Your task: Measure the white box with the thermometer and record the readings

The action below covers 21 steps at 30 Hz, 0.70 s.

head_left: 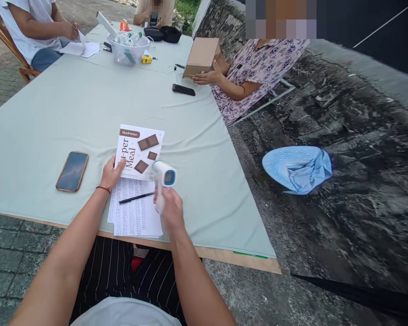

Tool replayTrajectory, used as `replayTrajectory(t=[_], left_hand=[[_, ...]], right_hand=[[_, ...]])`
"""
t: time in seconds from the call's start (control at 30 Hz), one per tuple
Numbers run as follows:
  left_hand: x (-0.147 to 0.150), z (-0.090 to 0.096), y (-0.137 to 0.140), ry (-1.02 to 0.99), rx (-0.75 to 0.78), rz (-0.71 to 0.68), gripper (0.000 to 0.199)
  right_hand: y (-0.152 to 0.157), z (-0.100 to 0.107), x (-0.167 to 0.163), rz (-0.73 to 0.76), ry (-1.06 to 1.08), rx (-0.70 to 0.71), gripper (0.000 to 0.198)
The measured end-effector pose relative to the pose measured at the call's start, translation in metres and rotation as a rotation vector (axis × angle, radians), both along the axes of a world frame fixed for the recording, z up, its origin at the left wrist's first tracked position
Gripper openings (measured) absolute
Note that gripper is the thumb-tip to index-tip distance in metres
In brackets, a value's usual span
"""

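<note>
My left hand [112,173] grips the lower left edge of a white and brown NutriMotion box [141,151], thumb on its printed front. In my right hand [172,206] is a white infrared thermometer [162,179], held by its handle, its small blue-rimmed screen facing me. The thermometer's head is close to the box's lower right corner; whether they touch I cannot tell. Below the box lie printed sheets of paper [132,219], with a black pen [136,198] across them. The fingers of my left hand behind the box are hidden.
A phone [72,171] lies left of my left hand. Farther back are another black phone [183,90], a clear basket [131,55] of bottles and a yellow tape measure [147,59]. One person holds a cardboard box [201,56]; others sit around the table. A blue hat [297,170] lies at right.
</note>
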<state>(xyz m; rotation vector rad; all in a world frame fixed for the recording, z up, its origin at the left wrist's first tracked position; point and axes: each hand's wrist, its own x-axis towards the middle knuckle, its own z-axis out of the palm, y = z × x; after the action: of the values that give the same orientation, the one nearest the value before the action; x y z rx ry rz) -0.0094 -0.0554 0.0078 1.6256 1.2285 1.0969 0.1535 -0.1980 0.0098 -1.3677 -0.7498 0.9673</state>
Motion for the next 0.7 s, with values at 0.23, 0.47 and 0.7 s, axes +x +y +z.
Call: replayTrajectory(t=[0.23, 0.47, 0.7], left_hand=[[-0.001, -0.005, 0.0, 0.078, 0.048, -0.006, 0.062], [-0.004, -0.014, -0.002, 0.095, 0.129, -0.016, 0.068], [-0.003, -0.014, -0.002, 0.109, 0.139, -0.019, 0.067]], right_hand=[[0.011, 0.009, -0.045, 0.076, 0.062, 0.017, 0.041], [0.014, 0.005, -0.05, 0.077, 0.114, 0.046, 0.047], [0.017, 0.004, -0.053, 0.07, 0.284, 0.023, 0.049]])
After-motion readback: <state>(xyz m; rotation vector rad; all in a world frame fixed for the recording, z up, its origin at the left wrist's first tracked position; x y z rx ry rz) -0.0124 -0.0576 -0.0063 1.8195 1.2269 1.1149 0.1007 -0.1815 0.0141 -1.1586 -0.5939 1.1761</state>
